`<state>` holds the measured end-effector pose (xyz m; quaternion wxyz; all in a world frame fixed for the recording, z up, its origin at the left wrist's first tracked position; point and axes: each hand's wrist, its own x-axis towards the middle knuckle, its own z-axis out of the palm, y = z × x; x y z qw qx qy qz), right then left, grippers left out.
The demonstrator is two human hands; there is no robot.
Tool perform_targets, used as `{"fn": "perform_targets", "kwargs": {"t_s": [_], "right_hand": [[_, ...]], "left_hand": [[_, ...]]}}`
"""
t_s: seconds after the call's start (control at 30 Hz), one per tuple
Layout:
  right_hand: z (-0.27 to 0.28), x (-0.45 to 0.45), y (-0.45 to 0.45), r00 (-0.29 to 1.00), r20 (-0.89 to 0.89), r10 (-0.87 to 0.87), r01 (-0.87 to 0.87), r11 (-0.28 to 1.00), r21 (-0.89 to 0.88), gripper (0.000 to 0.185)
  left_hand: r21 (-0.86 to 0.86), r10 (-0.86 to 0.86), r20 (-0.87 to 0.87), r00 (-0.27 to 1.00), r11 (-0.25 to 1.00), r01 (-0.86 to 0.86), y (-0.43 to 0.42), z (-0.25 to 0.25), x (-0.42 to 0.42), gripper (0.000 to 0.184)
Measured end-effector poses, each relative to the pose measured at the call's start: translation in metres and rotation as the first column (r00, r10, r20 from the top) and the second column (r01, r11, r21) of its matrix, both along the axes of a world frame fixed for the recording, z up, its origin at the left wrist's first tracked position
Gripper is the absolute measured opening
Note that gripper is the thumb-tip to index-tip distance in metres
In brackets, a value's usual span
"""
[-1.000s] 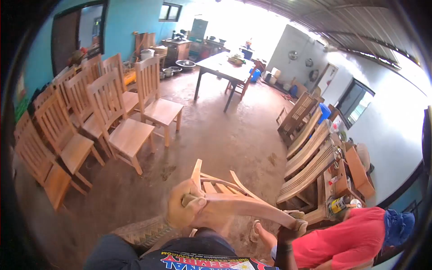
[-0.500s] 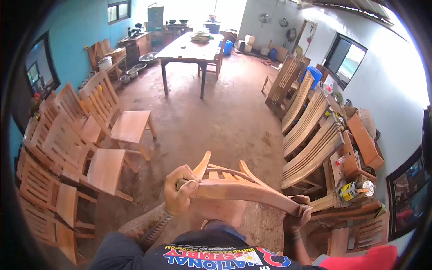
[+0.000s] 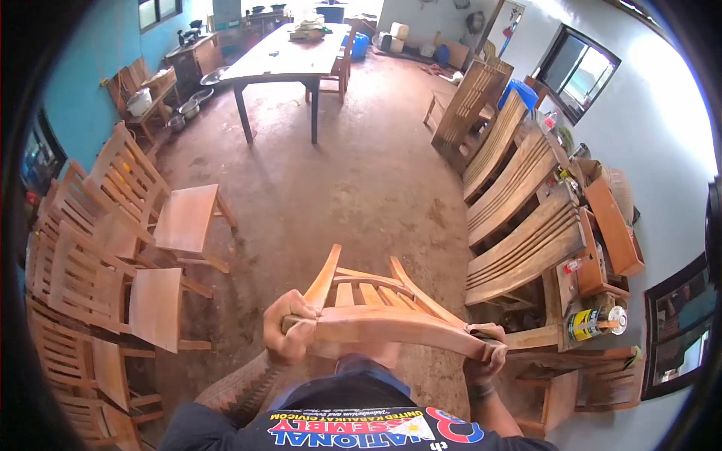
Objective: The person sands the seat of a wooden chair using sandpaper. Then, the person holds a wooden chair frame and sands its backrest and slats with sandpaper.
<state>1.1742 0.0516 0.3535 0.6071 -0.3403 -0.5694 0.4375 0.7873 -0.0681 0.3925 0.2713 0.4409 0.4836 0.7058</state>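
Observation:
A wooden chair point(image 3: 383, 325) is held in front of my body, its curved top rail nearest me and its slats and legs stretching away below. My left hand point(image 3: 292, 323) is closed around the left end of the rail, with a small brownish piece, unclear in kind, showing at the thumb. At the rail's right end, my right hand point(image 3: 487, 349) grips the corner, and a dark folded piece, perhaps cloth or sandpaper, shows under its fingers. The chair's seat is mostly hidden behind the rail.
Several wooden chairs point(image 3: 184, 218) line the left side. Slatted curved wooden panels point(image 3: 526, 240) lean along the right, beside a yellow-labelled can point(image 3: 585, 325) and a wooden drawer point(image 3: 613, 225). A long white-topped table point(image 3: 289, 56) stands at the back on the brown floor point(image 3: 338, 180).
The view has tilted down and shifted, so the room appears moved left and up. Both hands keep hold of the chair, which now shows more of its slats and legs.

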Motion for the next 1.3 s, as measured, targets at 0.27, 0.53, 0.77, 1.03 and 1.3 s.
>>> {"fn": "perform_targets", "kwargs": {"t_s": [0.27, 0.53, 0.77, 1.03, 1.3], "right_hand": [[0.011, 0.012, -0.004, 0.997, 0.048, 0.054, -0.054, 0.999, -0.007, 0.06], [0.069, 0.031, -0.032, 0.876, -0.072, -0.476, 0.451, 0.863, -0.227, 0.014], [0.119, -0.005, -0.104, 0.688, -0.423, -0.589, 0.56, 0.802, -0.206, 0.02], [0.115, -0.16, -0.161, 0.852, -0.411, -0.324, 0.212, 0.932, -0.294, 0.018], [0.116, -0.207, -0.196, 0.921, -0.357, -0.156, 0.007, 0.923, -0.384, 0.012]], "left_hand": [[0.043, -0.123, -0.069, 0.99, 0.991, 0.127, 0.002, -0.017, -0.01, 0.024], [0.063, -0.351, -0.281, 0.893, 0.922, 0.382, -0.017, -0.018, -0.037, 0.039], [0.103, -0.232, -0.786, 0.574, 0.865, 0.491, -0.058, 0.044, -0.033, 0.018], [-0.175, -0.3, -0.915, 0.269, 0.897, 0.407, -0.077, 0.074, -0.007, 0.043], [0.006, -0.182, -0.891, 0.415, 0.911, 0.413, -0.077, 0.083, -0.008, 0.054]]}}
